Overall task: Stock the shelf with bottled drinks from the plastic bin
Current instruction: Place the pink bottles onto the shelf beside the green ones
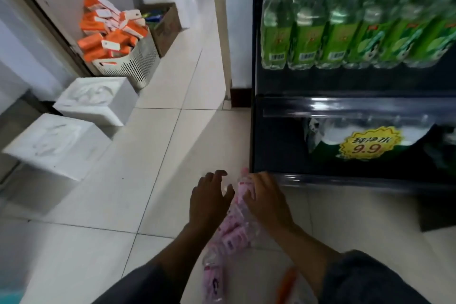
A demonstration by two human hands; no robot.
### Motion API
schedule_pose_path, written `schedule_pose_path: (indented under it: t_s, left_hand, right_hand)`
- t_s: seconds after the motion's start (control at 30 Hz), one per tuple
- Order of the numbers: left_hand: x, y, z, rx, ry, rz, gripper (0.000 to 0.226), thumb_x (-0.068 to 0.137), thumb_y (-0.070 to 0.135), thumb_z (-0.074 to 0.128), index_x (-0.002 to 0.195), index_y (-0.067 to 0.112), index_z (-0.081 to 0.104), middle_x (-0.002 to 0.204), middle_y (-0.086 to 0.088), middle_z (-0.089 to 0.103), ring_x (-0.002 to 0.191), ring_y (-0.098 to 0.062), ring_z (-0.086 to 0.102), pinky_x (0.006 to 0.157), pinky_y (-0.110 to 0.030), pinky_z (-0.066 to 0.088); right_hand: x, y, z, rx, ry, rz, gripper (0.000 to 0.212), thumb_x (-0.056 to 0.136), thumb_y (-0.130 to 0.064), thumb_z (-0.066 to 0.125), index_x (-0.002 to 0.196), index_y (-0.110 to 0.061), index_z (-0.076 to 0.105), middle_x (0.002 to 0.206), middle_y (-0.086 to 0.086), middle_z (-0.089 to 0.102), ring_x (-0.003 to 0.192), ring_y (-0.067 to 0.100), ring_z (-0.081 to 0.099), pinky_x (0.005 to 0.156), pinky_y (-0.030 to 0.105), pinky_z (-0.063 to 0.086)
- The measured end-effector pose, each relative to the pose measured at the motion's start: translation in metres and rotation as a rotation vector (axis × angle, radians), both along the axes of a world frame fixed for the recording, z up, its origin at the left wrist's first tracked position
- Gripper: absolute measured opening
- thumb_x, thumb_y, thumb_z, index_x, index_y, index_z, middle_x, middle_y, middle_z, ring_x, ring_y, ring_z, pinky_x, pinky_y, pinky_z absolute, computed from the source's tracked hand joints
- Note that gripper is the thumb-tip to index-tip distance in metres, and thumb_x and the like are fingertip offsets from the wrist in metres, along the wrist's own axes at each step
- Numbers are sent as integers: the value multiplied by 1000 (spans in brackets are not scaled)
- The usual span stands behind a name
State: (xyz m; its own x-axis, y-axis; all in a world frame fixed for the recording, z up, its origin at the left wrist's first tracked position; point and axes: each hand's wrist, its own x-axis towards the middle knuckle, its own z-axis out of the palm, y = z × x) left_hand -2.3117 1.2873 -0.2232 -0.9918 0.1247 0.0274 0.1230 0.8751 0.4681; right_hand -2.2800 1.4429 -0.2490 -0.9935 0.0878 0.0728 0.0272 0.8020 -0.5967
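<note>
The fingers of the right hand (265, 198) curl over the top of a clear bottle with a pink label (243, 189), clamped on it just below its pink cap, and the bottle stands up between the two hands, close in front of the lower left corner of the black shelf (278, 136). The left hand (209, 198) sits just beside the same bottle on the side away from the shelf, its fingers spread and slightly bent, the thumb reaching toward the bottle; whether it touches the plastic cannot be told through the blur. Below the hands, more pink-labelled bottles (230, 234) lie packed together in a row running back toward the person; the container holding them is not clear to see. Both forearms come up from dark sleeves (365, 276) at the bottom edge of the view. On the shelf itself, well above the hands, stands a row of green-labelled bottles (345, 32) pressed shoulder to shoulder, and on the level beneath them lies a wrapped pack of water bottles (365, 131) with a yellow price tag (370, 143) reading 9.9 on it. Left of the shelf, across the pale tiled floor (153, 145), a white slatted basket (133, 61) heaped with orange and white boxes (108, 29) stands against the wall, with a brown cardboard box (165, 24) just behind it and two white foam boxes (74, 126) nearer the person, all well apart from the hands.
</note>
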Motion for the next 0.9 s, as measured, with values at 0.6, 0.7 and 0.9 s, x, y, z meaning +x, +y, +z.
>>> schedule_pose_path:
  t_s: [0.6, 0.7, 0.9]
  left_hand:
    - [25, -18, -119, -181, -280, -127, 49, 93, 38, 66, 139, 30, 50, 135, 1, 57, 117, -16, 55, 97, -34, 51]
    - [30, -18, -136, -192, -314, -124, 51, 93, 44, 64, 140, 31, 50, 142, 0, 53, 122, -19, 51, 100, -36, 49]
    - [30, -15, -156, -206, -360, -66, 58, 92, 38, 66, 144, 33, 41, 146, -2, 49, 128, -24, 48, 105, -44, 43]
  right_hand:
    - [57, -45, -109, -21, -625, -283, 67, 99, -49, 50, 152, -21, 19, 140, 15, 39, 117, 33, 54, 87, 39, 49]
    - [58, -55, -121, -145, -742, -310, 80, 99, -54, 46, 156, -21, 1, 137, 19, 52, 115, 37, 59, 87, 37, 47]
    - [53, -71, -137, -458, -745, -431, 89, 92, -62, 57, 148, -44, -10, 118, 12, 66, 87, 31, 69, 73, 49, 61]
